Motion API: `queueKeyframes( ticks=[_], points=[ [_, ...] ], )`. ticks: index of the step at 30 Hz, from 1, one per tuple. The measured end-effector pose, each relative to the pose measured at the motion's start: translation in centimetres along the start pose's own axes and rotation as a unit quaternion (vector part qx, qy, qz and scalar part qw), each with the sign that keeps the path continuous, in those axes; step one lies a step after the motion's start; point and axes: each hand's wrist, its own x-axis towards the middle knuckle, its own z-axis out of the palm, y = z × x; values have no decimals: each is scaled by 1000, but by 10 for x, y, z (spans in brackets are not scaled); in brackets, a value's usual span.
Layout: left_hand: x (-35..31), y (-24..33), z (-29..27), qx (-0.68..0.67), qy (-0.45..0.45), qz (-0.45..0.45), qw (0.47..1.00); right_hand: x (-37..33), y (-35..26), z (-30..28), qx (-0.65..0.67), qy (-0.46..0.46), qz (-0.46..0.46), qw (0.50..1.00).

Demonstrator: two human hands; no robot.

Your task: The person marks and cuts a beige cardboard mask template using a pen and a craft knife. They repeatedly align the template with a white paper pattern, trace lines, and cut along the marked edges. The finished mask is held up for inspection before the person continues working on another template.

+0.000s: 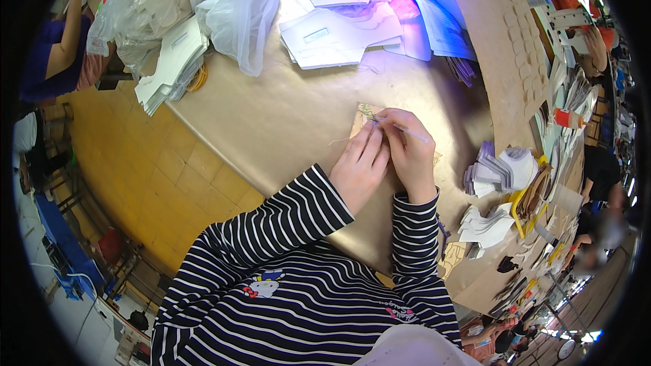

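Note:
My right hand [412, 152] is closed around a slim, pale pen-like tool [412, 133], its tip pointing down to the left. Beneath both hands is a small tan piece [364, 110] with a greenish pattern, mostly covered by my fingers. My left hand [359, 168] presses and holds this piece, its fingertips close to the tool's tip and touching the right fingers. A thin pale thread [338, 141] trails out to the left of the piece. What exactly the tip touches is hidden by my fingers.
Stacks of white cut pieces [339, 37] lie ahead under bluish light. Plastic bags [239, 17] stand far left, a brown cardboard sheet [498, 61] far right. Grey-white curved pieces [502, 169] and a red-and-white bottle [568, 118] sit at right. Another person's arm [71, 34] shows at upper left.

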Motion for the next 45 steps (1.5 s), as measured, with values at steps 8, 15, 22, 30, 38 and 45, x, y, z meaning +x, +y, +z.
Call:
queueKeyframes(
  ticks=[8,15,22,30,38,45],
  points=[
    [3,2,-3,-25,2,-13,1000,-12,5,-10,122,76,101,984],
    [3,3,-4,-29,0,-16,999,-15,6,-9,61,32,69,995],
    [4,3,-5,-27,-2,-24,999,-13,4,-8,17,22,46,999],
    [5,4,-6,-27,-8,-27,999,-26,2,-20,-13,36,62,997],
    [4,2,-6,-15,-14,-14,1000,-31,5,-22,105,84,107,985],
    [-3,4,6,-25,13,-20,999,-13,-7,-3,137,48,55,988]
  ],
)
